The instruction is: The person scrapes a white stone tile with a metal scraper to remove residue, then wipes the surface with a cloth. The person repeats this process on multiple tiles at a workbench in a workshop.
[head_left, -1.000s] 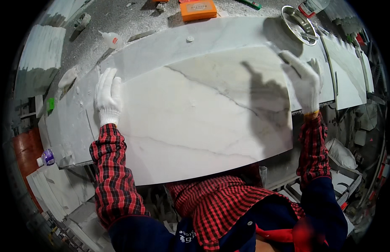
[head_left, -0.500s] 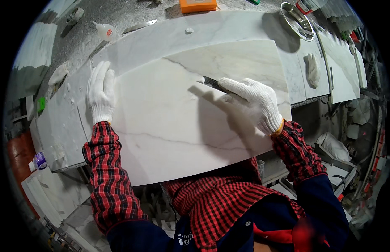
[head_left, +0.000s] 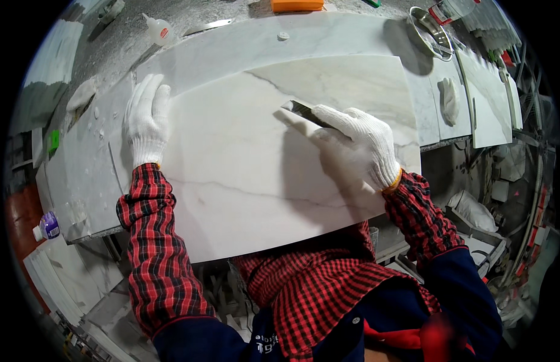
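Grip check first: right hand (head_left: 361, 145), in a white knit glove, is closed around a flat dark blade tool (head_left: 304, 110), whose tip lies against the marble slab (head_left: 256, 181); left hand (head_left: 146, 120), gloved the same, is flat and open with fingers spread, pressing on the slab's left edge and holding nothing. Marble slab: large, white with thin grey veins, lying flat and occupying the middle of the view, its near edge overhanging toward the person's body. Slab rests on a pale stone worktop (head_left: 81, 181), dusty, with small chips scattered at its left side. Blade tool sits in the upper centre of the slab, pointing up-left away from the right hand, casting a shadow on the stone just below it. Both sleeves are red and black check over dark blue. Further tiles (head_left: 491, 102) lie at the far right of the worktop, one bearing a spare white glove (head_left: 450, 99). Metal bowl (head_left: 431, 27) stands at the top right, well apart from the hands. Orange block (head_left: 297, 5) sits at the top edge. Small squeeze bottle (head_left: 159, 30) with a red mark lies at top left. Small purple-capped bottle (head_left: 46, 226) lies at the far left, below the worktop edge
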`<action>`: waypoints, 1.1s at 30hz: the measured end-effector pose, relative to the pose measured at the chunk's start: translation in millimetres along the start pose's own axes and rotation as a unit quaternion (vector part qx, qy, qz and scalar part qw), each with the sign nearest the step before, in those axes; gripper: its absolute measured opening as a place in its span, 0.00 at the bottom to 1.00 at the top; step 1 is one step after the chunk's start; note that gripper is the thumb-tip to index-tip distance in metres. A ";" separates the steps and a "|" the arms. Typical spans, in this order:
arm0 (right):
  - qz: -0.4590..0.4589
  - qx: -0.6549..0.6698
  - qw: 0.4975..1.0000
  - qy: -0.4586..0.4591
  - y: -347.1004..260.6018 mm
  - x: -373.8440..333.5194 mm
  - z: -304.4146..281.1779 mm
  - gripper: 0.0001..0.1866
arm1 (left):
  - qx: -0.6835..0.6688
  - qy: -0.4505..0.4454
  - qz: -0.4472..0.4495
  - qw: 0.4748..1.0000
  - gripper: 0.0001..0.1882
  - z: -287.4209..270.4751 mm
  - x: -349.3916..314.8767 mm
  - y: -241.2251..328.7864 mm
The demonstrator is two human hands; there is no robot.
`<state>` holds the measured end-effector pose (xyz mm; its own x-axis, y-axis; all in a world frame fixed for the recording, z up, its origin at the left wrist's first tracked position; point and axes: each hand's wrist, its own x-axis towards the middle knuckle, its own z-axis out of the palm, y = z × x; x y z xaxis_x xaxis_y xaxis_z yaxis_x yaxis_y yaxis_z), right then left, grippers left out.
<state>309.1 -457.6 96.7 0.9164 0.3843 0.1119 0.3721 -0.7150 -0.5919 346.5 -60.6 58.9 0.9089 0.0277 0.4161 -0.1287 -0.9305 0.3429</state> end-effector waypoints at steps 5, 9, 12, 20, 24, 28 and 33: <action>-0.007 -0.009 1.000 0.024 11.2 -13.5 0.3 0.22 | 0.020 0.004 0.003 1.000 0.19 0.1 -1.3 -1.5; -0.016 -0.017 0.999 0.033 15.0 -23.1 0.3 0.25 | 0.024 -0.008 0.001 1.000 0.19 1.4 -0.7 -0.5; 0.000 -0.011 1.000 0.013 9.8 -25.0 -3.4 0.25 | 0.029 -0.010 -0.003 1.000 0.19 -0.6 -1.2 -1.1; -0.023 0.019 0.999 0.046 1.6 -26.3 11.8 0.22 | 0.011 0.015 0.013 1.000 0.18 2.0 0.5 -1.7; -0.023 0.023 0.999 0.008 -15.2 -24.7 13.3 0.22 | 0.017 0.015 0.011 1.000 0.19 1.9 -0.6 -4.6; -0.053 0.011 0.998 -0.022 -34.4 -22.6 22.6 0.23 | 0.011 0.015 0.001 1.000 0.19 2.1 -1.3 -4.0; -0.076 -0.026 0.996 -0.028 -55.0 -17.1 26.1 0.22 | -0.006 0.011 -0.002 1.000 0.20 5.2 2.2 -3.7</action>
<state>269.1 -409.6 106.5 0.8399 0.5214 0.1509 0.5141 -0.6747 -0.5297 351.1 -59.1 54.2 0.9005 0.0397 0.4331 -0.1295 -0.9263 0.3540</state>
